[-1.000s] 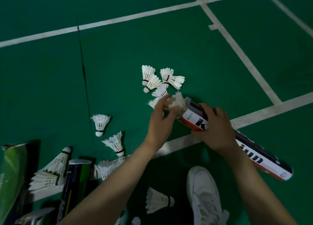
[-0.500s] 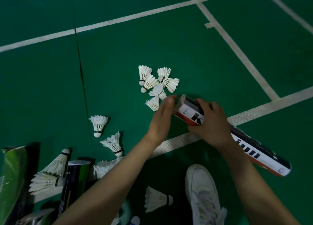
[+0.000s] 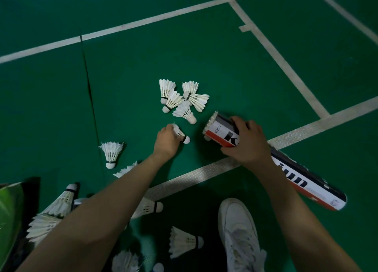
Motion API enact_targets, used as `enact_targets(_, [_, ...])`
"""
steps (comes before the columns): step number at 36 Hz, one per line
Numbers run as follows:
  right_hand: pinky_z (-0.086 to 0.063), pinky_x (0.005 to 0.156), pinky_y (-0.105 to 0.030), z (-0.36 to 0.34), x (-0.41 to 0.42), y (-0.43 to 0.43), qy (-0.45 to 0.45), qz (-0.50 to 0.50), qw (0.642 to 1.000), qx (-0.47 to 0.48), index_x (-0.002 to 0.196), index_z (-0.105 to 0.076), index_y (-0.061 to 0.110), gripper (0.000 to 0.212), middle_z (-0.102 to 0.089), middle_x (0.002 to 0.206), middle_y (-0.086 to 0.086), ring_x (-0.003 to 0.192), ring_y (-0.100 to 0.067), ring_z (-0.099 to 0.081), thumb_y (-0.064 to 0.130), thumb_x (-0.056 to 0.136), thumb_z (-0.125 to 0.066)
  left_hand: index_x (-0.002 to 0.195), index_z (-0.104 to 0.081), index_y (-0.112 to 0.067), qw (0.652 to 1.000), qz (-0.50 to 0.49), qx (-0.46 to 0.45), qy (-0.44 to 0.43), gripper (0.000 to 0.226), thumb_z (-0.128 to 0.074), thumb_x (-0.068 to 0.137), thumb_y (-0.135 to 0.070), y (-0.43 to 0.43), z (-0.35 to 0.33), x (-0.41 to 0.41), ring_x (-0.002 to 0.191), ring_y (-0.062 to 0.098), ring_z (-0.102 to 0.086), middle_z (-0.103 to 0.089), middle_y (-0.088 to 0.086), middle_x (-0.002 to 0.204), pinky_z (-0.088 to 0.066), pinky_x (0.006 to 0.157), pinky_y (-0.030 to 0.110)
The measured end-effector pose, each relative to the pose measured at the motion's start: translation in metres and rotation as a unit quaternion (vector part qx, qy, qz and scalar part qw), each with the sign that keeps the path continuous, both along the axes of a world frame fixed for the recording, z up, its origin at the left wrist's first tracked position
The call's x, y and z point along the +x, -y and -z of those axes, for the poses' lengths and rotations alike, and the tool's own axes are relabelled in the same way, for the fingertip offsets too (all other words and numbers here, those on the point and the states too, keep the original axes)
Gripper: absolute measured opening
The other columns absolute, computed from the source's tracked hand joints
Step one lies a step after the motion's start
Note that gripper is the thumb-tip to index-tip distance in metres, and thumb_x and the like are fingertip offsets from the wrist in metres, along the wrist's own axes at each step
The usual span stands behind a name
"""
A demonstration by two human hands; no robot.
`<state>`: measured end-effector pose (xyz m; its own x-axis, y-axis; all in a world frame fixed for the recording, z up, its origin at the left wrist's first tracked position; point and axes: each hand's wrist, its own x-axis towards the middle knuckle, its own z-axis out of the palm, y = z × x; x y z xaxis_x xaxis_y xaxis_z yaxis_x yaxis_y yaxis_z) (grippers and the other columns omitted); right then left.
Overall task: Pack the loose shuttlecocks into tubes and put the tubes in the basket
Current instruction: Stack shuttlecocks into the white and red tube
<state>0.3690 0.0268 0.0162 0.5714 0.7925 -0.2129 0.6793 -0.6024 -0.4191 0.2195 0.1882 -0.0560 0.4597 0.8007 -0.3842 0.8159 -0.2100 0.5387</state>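
A shuttlecock (image 3: 182, 135) is pinched by the left hand (image 3: 166, 141), low on the green floor (image 3: 245, 77). The feathers are held by curled fingers, and the round white tip sticks out past the fingertips. The tube (image 3: 222, 131) is gripped by the right hand (image 3: 248, 146), with the fingers wrapped round it just behind its open mouth.

To do this step well, the shuttlecock should be lifted softly, so that no feather is bent. It is best lined up with the tube's long side and slid in tip first. Then it can sit inside the feathers that are seen at the mouth. The tube should be kept steady while this is done.

The shuttlecock's tip is pointed away from the left grip, toward the tube's mouth. It is near the mouth but not touching it. The tube is held on a slant. Its open mouth is on the side of the right grip nearest the left hand. Its long body runs back past the right wrist to the closed end.

A small pile of shuttlecocks (image 3: 180, 99) is seen just beyond the left grip, so much packing looks left to do.
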Motion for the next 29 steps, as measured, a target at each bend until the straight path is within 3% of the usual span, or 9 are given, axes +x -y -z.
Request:
enact_targets(3, [-0.038, 0.092, -0.039, 0.002, -0.004, 0.002, -0.002, 0.000, 1.000, 0.002, 0.143, -0.030, 0.022, 0.088, -0.042, 0.120, -0.013, 0.113, -0.032, -0.038, 0.037, 0.069, -0.075, 0.113, -0.053, 0.000, 0.994, -0.077, -0.038, 0.066, 0.034, -0.060, 0.089, -0.023, 0.002, -0.005, -0.008, 0.118, 0.031, -0.041, -0.041, 0.020, 0.126, -0.030, 0.100, 0.029])
enact_targets(6, [-0.039, 0.093, -0.040, 0.003, -0.006, 0.004, -0.004, 0.001, 1.000, -0.002, 0.143, -0.030, 0.024, 0.088, -0.042, 0.121, -0.012, 0.115, -0.031, -0.038, 0.038, 0.069, -0.076, 0.110, -0.056, -0.006, 0.973, -0.132, -0.049, 0.182, 0.028, -0.061, 0.090, -0.025, 0.009, -0.026, -0.013, 0.112, 0.018, -0.040, -0.036, 0.011, 0.130, -0.028, 0.097, 0.017])
enact_targets(10, [-0.037, 0.090, -0.038, 0.002, -0.010, 0.006, -0.001, 0.000, 1.000, 0.005, 0.142, -0.031, 0.024, 0.088, -0.043, 0.120, -0.012, 0.113, -0.030, -0.038, 0.036, 0.068, -0.077, 0.097, -0.061, -0.023, 0.928, -0.148, -0.097, 0.327, 0.023, -0.063, 0.081, -0.040, 0.024, -0.051, -0.015, 0.100, 0.023, -0.058, -0.059, 0.012, 0.114, -0.044, 0.098, 0.039])
enact_targets(12, [-0.037, 0.089, -0.037, 0.002, -0.011, 0.007, -0.003, -0.002, 1.000, 0.008, 0.142, -0.032, 0.024, 0.087, -0.043, 0.120, -0.012, 0.113, -0.030, -0.039, 0.035, 0.068, -0.077, 0.094, -0.059, -0.025, 0.912, -0.132, -0.138, 0.364, 0.012, -0.063, 0.084, -0.032, 0.036, -0.062, -0.013, 0.090, 0.021, -0.059, -0.062, 0.008, 0.102, -0.047, 0.088, 0.039])
enact_targets(15, [-0.037, 0.089, -0.038, 0.002, -0.013, 0.010, -0.003, -0.007, 1.000, 0.015, 0.141, -0.032, 0.024, 0.087, -0.043, 0.120, -0.012, 0.113, -0.030, -0.039, 0.033, 0.068, -0.078, 0.099, -0.054, -0.007, 0.879, -0.103, -0.193, 0.424, 0.013, -0.060, 0.089, -0.003, 0.054, -0.069, -0.006, 0.087, 0.021, -0.056, -0.059, 0.012, 0.098, -0.049, 0.081, 0.034])
enact_targets(18, [-0.038, 0.090, -0.039, 0.001, -0.014, 0.014, -0.003, -0.009, 1.000, 0.022, 0.142, -0.032, 0.024, 0.087, -0.043, 0.120, -0.011, 0.114, -0.029, -0.038, 0.032, 0.068, -0.077, 0.107, -0.047, -0.004, 0.875, -0.096, -0.202, 0.429, 0.024, -0.058, 0.088, 0.004, 0.066, -0.068, 0.001, 0.086, 0.016, -0.057, -0.057, 0.011, 0.097, -0.051, 0.080, 0.026])
enact_targets(23, [-0.038, 0.088, -0.039, -0.001, -0.013, 0.021, -0.002, -0.008, 0.999, 0.053, 0.141, -0.032, 0.024, 0.086, -0.043, 0.119, -0.010, 0.112, -0.028, -0.038, 0.032, 0.068, -0.077, 0.114, -0.041, -0.005, 0.869, -0.099, -0.210, 0.438, 0.023, -0.051, 0.094, -0.004, 0.075, -0.068, 0.006, 0.089, 0.005, -0.054, -0.052, 0.002, 0.103, -0.048, 0.081, 0.018])
enact_targets(25, [-0.038, 0.087, -0.038, -0.001, -0.012, 0.023, -0.004, -0.009, 0.998, 0.063, 0.141, -0.032, 0.024, 0.086, -0.043, 0.118, -0.009, 0.111, -0.027, -0.038, 0.032, 0.068, -0.077, 0.128, -0.040, -0.005, 0.871, -0.086, -0.220, 0.430, 0.032, -0.045, 0.098, -0.012, 0.078, -0.070, 0.006, 0.099, -0.001, -0.053, -0.051, -0.005, 0.113, -0.045, 0.088, 0.012])
enact_targets(29, [-0.038, 0.083, -0.037, 0.000, -0.011, 0.026, 0.005, -0.013, 0.996, 0.084, 0.140, -0.034, 0.022, 0.086, -0.044, 0.115, -0.009, 0.107, -0.026, -0.040, 0.034, 0.067, -0.077, 0.143, -0.035, -0.024, 0.886, -0.062, -0.227, 0.400, 0.047, -0.033, 0.099, -0.038, 0.082, -0.072, 0.003, 0.123, -0.004, -0.039, -0.041, -0.015, 0.136, -0.031, 0.099, 0.004])
